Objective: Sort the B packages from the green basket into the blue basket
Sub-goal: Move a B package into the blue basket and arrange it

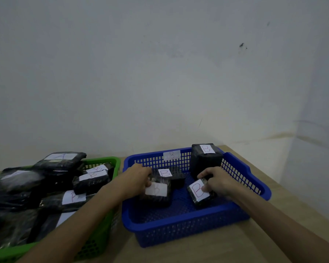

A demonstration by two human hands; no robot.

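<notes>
The blue basket [180, 230] stands on the table at centre right, with a B tag on its far wall. Inside it, my left hand [139, 177] grips a black B package [158, 196] at its left side. My right hand [217, 181] holds another black B package [198, 192] with a large red B on its white label. A third B package [172, 176] lies between them, and a tall B package [205, 158] stands in the far right corner. The green basket [101, 234] at left holds several black packages; two near its right wall are labelled B [92, 180].
Packages labelled A [62, 158] lie on top of the pile in the green basket. The wooden table [217, 251] runs to a wall behind both baskets, and its right edge slants past the blue basket. My forearms cross over both baskets' front rims.
</notes>
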